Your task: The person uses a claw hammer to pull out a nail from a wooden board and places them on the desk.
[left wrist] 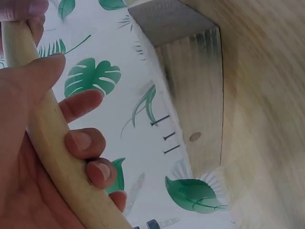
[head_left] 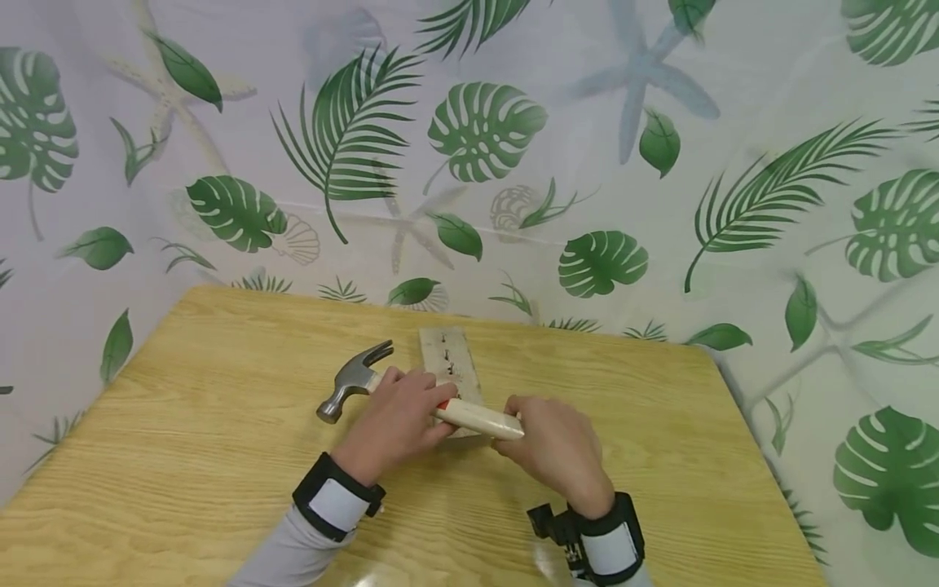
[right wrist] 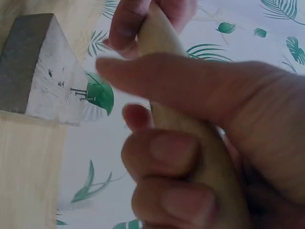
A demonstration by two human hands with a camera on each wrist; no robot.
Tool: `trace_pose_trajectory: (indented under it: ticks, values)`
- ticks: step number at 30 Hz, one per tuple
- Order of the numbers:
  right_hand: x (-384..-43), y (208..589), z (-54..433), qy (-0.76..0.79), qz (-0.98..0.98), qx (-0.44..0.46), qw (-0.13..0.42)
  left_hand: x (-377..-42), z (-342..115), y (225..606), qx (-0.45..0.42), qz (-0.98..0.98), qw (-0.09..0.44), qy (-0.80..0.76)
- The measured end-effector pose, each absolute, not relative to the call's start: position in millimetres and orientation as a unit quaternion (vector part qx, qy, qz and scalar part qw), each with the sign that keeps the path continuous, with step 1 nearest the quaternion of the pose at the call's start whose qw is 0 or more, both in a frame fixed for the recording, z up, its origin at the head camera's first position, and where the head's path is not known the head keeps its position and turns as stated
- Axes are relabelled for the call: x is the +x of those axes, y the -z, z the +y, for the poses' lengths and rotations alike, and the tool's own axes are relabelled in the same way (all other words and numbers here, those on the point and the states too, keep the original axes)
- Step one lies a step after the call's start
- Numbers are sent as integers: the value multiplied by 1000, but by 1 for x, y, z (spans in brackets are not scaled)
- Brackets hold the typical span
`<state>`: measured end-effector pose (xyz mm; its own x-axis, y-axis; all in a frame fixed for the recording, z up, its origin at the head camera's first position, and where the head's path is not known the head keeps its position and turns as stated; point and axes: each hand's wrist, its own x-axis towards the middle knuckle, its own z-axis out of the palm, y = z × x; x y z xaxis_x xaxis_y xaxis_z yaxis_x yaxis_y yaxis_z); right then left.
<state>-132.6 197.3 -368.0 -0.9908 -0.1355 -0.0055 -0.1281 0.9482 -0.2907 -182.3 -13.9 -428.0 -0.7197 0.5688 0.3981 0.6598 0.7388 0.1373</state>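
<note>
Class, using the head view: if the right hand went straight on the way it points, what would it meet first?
Probably the wooden block, ahead and to the left of the right hand; the hand's height is unclear, so it might pass over.

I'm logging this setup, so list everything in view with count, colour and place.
Hammer: one, grey head, pale handle with a red mark, across the block in the head view
Block: one, pale wood, on the table toward its far edge
Nails: at least three, dark, sticking out of the block
Table: one, yellowish wood grain, under the block
Patterned backdrop: one, whitish with green leaves, behind the table
Wrist bands: two, black with white patches, one per wrist
Sleeves: two, pale grey, below the bands
Left hand: one, bare, gripping mid-handle
Right hand: one, bare, gripping the handle's end
</note>
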Motion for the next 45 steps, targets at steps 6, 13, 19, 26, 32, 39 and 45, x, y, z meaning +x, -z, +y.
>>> trace_pose_trajectory:
  ticks: [6,13,19,26,32,39,45]
  values:
    - [-131,360,197,209,969,-113,-73,-182,-21,428,-319,-922,184,120]
    - [-128,347,225,368,889,-133,-239,-185,-29,421,-279,-922,196,184]
    - [-140,361,220,664,727,-143,-98,-186,-29,411,-274,-910,212,228]
    - [-150,373,153,826,511,-172,-165,-177,-17,407,-293,-902,198,248]
    - [-153,352,131,888,388,-94,-227,-173,-6,409,-304,-894,184,273]
    - [-153,342,128,887,334,-145,-282,-167,1,409,-342,-872,195,291]
    - [-148,334,139,854,362,-216,-305,-172,-9,401,-394,-837,178,337]
